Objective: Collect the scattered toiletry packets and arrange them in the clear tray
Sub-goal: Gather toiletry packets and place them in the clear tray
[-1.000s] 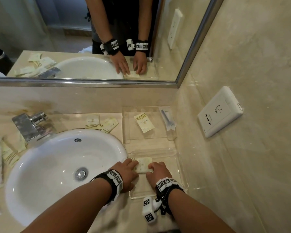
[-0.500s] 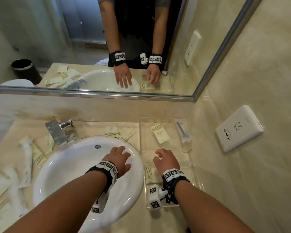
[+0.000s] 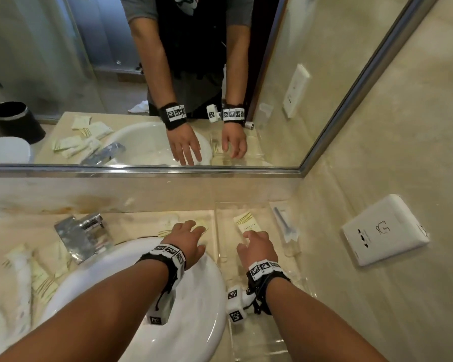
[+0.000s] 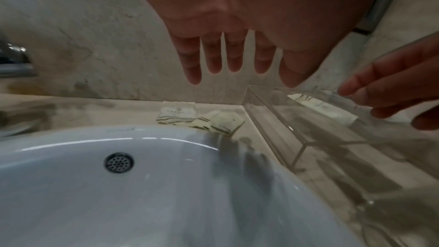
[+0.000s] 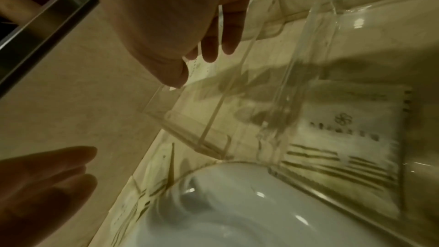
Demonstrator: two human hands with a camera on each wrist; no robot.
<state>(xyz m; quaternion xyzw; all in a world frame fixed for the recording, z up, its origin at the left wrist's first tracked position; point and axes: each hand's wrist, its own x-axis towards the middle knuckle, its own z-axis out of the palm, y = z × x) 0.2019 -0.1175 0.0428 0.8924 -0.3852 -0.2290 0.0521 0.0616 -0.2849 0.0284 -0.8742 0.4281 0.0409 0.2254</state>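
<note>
Two clear trays stand end to end right of the sink; the far tray (image 3: 225, 231) holds one cream packet (image 3: 246, 224), which also shows through the tray wall (image 4: 320, 106). The near tray (image 3: 262, 343) lies under my right forearm, with a printed packet (image 5: 344, 138) in it. My left hand (image 3: 191, 233) hovers with fingers (image 4: 213, 59) spread and empty above loose packets (image 4: 178, 115) behind the sink rim. My right hand (image 3: 254, 240) hangs relaxed and empty over the far tray, its fingertips near the packet there.
A white sink (image 3: 194, 309) and chrome faucet (image 3: 81, 236) sit at the left. Several more packets (image 3: 37, 278) lie left of the sink. A wrapped toothbrush (image 3: 285, 226) lies right of the far tray. A wall outlet (image 3: 385, 231) and a mirror (image 3: 141, 74) bound the counter.
Both hands let go of the packet in the near tray and moved toward the back wall. The left went across the sink rim; the right went up over the far tray.
</note>
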